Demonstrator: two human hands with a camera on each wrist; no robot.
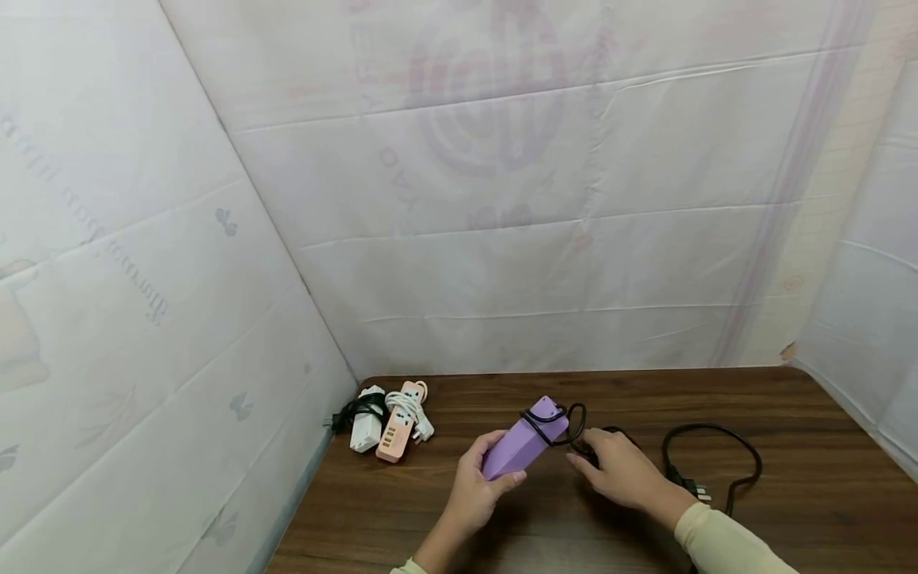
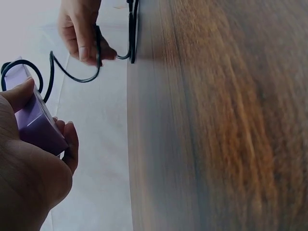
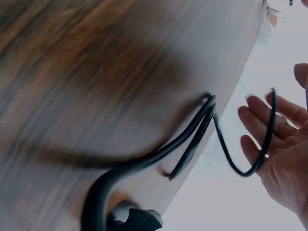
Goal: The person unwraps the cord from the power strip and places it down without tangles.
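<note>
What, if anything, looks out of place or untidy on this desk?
Nothing looks damaged or spilled. The one untidy thing is the black cord: part is looped round the purple power strip in the left hand, the rest sprawls loose over the wooden table beside the right hand. Two other strips lie bundled by the wall.

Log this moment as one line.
left hand: grips purple power strip | right hand: holds its black cord | surface: brown wooden table

Head view from above, looking forward and down over the counter (image 1: 789,494) — wrist views close, skimming its wood, sharing the black cord (image 3: 192,139).
</note>
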